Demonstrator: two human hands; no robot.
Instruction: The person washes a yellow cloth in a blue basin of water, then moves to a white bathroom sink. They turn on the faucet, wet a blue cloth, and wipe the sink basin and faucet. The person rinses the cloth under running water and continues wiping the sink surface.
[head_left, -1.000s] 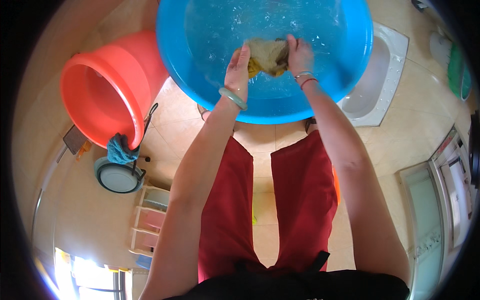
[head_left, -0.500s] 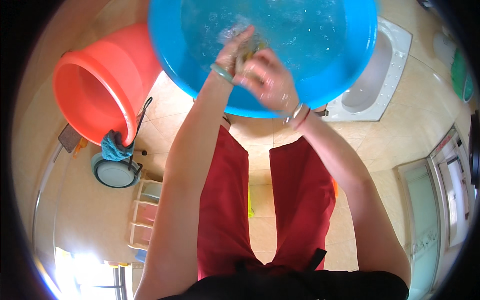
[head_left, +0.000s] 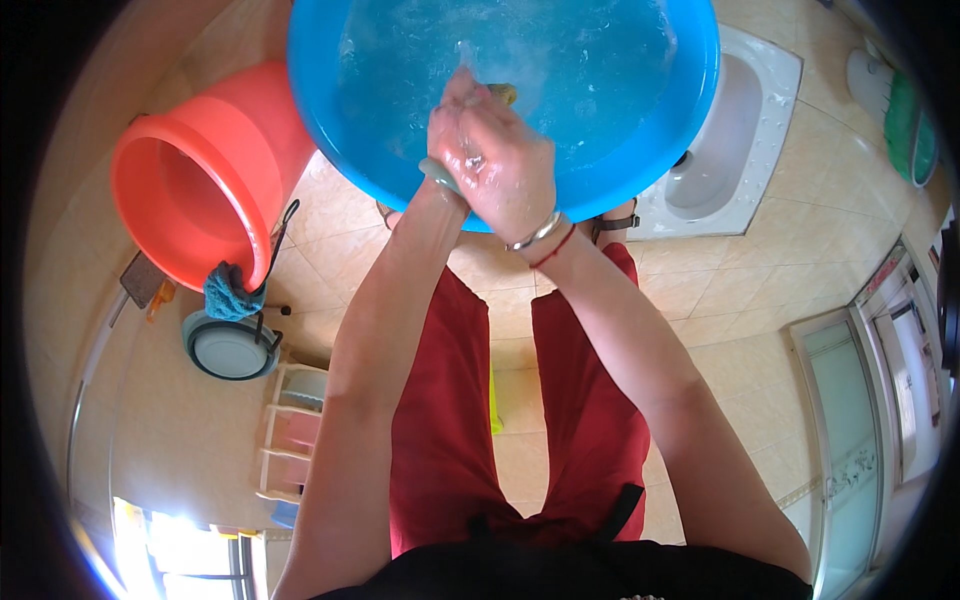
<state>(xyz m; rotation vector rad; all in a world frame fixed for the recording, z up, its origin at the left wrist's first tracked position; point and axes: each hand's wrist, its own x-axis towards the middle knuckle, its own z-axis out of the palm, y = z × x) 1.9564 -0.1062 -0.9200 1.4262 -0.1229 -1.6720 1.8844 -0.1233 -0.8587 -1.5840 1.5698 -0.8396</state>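
Observation:
My wet hands are pressed together over the near-left part of a large blue tub point(head_left: 640, 170) with water in it. My right hand point(head_left: 510, 165) lies closed over my left hand point(head_left: 447, 125), which is partly hidden behind it and also looks closed. A small yellowish-brown thing point(head_left: 505, 94) pokes out past the fingers; its kind cannot be made out, since the hands cover most of it. A pale green bangle point(head_left: 440, 176) circles the left wrist, and a silver bracelet point(head_left: 536, 232) with a red cord sits on the right.
An orange-red bucket point(head_left: 212, 195) lies tipped left of the tub, a teal cloth point(head_left: 232, 292) at its rim. Grey basins point(head_left: 232, 348) and a shelf rack point(head_left: 285, 430) stand nearer. Right of the tub is a white squat toilet point(head_left: 755, 150); a green-and-white object point(head_left: 905, 130) is beyond.
My right hand has come left and closed over the left hand, covering most of the thing between them. The view has shifted slightly, so the tub sits a little further left.

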